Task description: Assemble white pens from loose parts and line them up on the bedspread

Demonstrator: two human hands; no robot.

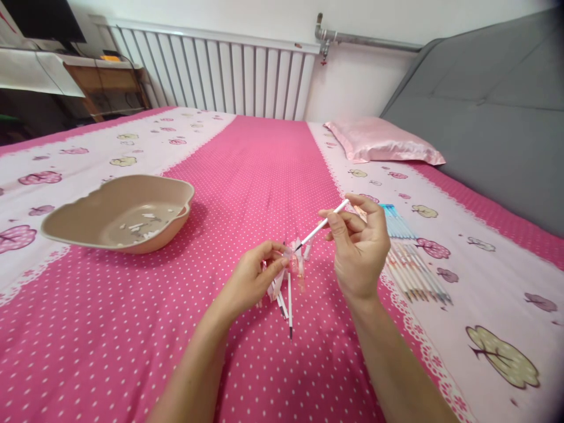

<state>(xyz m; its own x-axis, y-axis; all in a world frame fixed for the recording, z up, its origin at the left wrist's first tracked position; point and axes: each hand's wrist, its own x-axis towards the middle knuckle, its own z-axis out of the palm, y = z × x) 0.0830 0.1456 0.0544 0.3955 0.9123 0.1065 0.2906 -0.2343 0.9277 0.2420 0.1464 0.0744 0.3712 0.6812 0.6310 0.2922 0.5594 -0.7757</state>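
Note:
My right hand (361, 249) pinches a thin white pen refill (324, 223) between thumb and fingers, its dark tip pointing down-left toward my left hand. My left hand (253, 279) is closed on a small bunch of similar refills and pale pink pen parts (286, 282), which hang down over the bedsheet. Both hands hover just above the pink dotted sheet (247, 176), about a hand's width apart.
A beige heart-shaped tray (79, 214) with small white bits lies at the left. A row of several pens (414, 267) lies on the sheet right of my right hand. A pink pillow (381, 141) and grey headboard (493, 100) are at the right, a radiator (220, 73) behind.

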